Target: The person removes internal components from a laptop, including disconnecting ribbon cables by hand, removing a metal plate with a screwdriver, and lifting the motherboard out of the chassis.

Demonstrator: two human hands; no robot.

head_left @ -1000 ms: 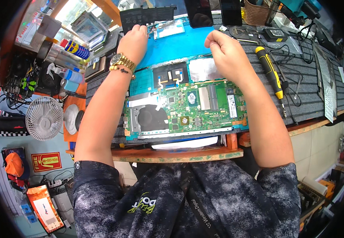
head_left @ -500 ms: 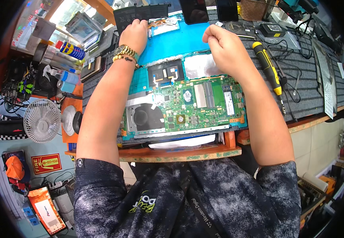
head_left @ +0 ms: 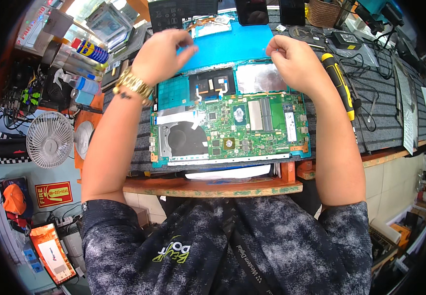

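Observation:
An opened laptop base (head_left: 162, 94) in blue casing lies before me, its green circuit board (head_left: 272, 138), black fan (head_left: 187, 139) and memory module exposed. My left hand (head_left: 163, 55) hovers over the casing's far left corner, thumb and fingers apart, with nothing visible in it. Past that hand lies a flat black laptop battery (head_left: 166, 18), apart from the fingers. At the right edge of a bright blue panel (head_left: 227, 45), my right hand (head_left: 294, 61) is curled with thumb and forefinger together. Whatever it may pinch is hidden.
Two dark phones (head_left: 252, 12) lie behind the blue panel. A yellow-black screwdriver (head_left: 338, 81) rests right of my right forearm, near cables and a black adapter (head_left: 344, 40). Left stand a white fan (head_left: 50, 139) and a blue-yellow spray can (head_left: 90, 50). The wooden bench edge (head_left: 213, 188) runs in front.
My left hand has come off the battery and moved nearer, its fingers opening. The right hand stays curled by the blue panel. The whole view has shifted slightly.

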